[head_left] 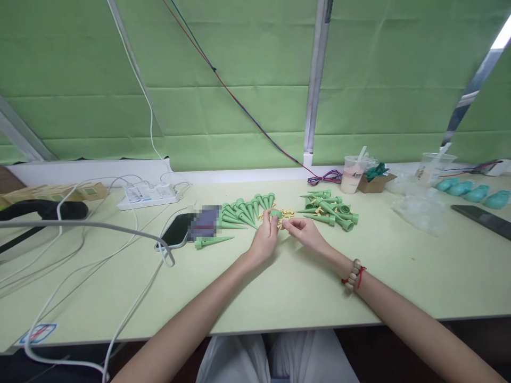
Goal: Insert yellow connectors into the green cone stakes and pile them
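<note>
Stretching across the view, a pale worktop (311,287) meets a white ledge (239,175) at the back, below green fabric panels (247,117) parted by metal bars. Red and blue wires (247,113) slant down the panels to a coil near the ledge.

The front edge runs just above the person's legs (235,356). Plain surface lies between the forearms and spreads widely beyond the right forearm, giving both arms space.

At mid-worktop, the left hand (264,239) grips a green piece (275,213) in its fingers. The right hand (305,231) is beside it, thumb and forefinger drawn together; whether they pinch anything cannot be told. Small yellow pieces (288,214) lie just behind, between 2 groups of green spikes, a left group (241,210) and a right group (331,208).

On the left, a phone (178,231), white cables (120,227) and a power strip (149,196) crowd the surface, the cables looping past the front edge. At the right stand 2 plastic cups (351,178), a small cardboard box (374,184), a crumpled clear bag (419,207) and 4 teal objects (497,199).
</note>
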Demonstrator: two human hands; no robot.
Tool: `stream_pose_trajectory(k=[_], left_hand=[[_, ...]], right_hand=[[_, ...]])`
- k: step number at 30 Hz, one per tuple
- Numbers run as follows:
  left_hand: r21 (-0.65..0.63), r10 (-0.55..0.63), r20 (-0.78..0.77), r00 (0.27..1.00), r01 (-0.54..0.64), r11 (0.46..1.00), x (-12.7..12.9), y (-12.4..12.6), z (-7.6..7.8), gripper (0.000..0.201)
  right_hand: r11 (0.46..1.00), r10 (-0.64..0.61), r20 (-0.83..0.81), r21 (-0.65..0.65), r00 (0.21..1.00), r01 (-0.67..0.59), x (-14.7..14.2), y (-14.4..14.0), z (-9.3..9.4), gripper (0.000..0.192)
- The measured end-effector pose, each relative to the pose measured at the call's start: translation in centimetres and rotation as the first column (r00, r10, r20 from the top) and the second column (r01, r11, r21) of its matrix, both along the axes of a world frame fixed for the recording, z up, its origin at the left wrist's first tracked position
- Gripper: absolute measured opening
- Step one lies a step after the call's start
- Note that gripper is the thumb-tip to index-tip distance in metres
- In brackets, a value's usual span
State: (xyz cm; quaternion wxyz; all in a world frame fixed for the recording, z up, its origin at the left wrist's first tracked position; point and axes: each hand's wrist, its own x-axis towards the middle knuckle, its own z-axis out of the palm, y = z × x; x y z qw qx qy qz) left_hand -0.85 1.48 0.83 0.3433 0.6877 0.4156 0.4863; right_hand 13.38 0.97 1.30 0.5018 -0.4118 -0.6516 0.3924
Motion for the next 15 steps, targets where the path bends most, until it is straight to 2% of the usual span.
stream_pose_trajectory(k=[6,11,15], left_hand=[[0.048,0.077,-0.199,0.977,-0.069,0.996,-0.2,-0.2,0.6,0.041],[0.106,0.120,-0.325,0.938,-0.090,0.990,-0.3,-0.5,1.1,0.043],[0.123,0.134,-0.360,0.923,-0.096,0.988,-0.4,-0.3,1.0,0.046]], right_hand=[[0.962,0.077,-0.215,-0.239,0.974,-0.129,-0.2,0.0,0.0,0.045],[0.885,0.093,-0.438,-0.375,0.894,-0.276,-0.5,-0.4,0.4,0.039],[0.828,0.075,-0.522,-0.442,0.850,-0.344,-0.5,-0.3,0.4,0.035]])
